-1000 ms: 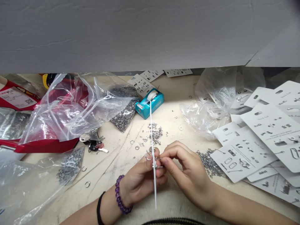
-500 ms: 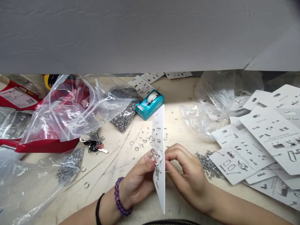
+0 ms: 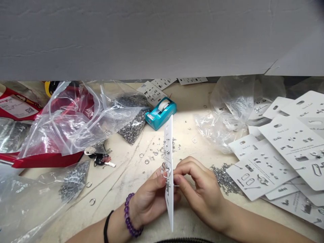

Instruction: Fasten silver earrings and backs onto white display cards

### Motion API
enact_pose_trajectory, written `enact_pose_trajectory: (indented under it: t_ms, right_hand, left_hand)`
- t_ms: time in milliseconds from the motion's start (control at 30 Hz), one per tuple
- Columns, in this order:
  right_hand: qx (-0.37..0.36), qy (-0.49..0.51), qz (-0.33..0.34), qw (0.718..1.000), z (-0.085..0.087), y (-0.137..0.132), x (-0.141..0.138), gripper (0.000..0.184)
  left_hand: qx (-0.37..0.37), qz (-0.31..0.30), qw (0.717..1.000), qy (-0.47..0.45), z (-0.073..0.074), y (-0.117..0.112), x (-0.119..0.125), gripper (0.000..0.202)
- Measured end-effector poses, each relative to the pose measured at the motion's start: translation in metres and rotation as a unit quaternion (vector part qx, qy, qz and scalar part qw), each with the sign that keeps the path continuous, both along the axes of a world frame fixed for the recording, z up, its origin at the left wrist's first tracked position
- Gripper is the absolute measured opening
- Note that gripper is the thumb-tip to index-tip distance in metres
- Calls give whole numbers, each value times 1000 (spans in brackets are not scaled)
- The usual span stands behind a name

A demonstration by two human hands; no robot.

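A white earring card (image 3: pixel 170 209) stands upright and nearly edge-on in front of me. My left hand (image 3: pixel 150 194) grips it from the left, thumb beside the hoop earrings (image 3: pixel 165 170) on its printed face. Small studs (image 3: pixel 168 148) sit higher up on the same face. My right hand (image 3: pixel 206 194) is closed in a pinch against the back of the card; whatever lies between thumb and forefinger is hidden. Just below those fingertips a thin metal post (image 3: pixel 176 185) pokes out of the card's back.
A teal tape dispenser (image 3: pixel 162 114) stands behind the card, near scattered earring parts (image 3: pixel 155 152). Filled earring cards (image 3: pixel 268 168) lie piled at right beside a heap of metal pieces (image 3: pixel 224 179). Plastic bags (image 3: pixel 73 125), a red tray (image 3: pixel 50 160) and keys (image 3: pixel 102 158) are at left.
The card has shifted slightly left and turned more edge-on. My right hand has moved slightly left with it, still pinching at the back.
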State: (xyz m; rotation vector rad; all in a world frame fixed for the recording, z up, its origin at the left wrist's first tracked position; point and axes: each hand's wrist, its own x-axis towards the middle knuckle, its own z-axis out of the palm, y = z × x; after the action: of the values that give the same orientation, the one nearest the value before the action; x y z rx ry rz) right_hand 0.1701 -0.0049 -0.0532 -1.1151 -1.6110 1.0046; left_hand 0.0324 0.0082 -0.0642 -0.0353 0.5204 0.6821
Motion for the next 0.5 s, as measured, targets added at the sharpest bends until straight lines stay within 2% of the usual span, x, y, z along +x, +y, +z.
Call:
enact_pose_trajectory:
  t_ms: [300,500]
  right_hand:
    - [20,-22,17,999,3,2,2,8]
    - [-81,-3,25,996,4,6,3,8]
  left_hand:
    - [-7,-8,1000,-1,-5,-3,0,18]
    - [-37,9,999,6,-9,-3,-3,31]
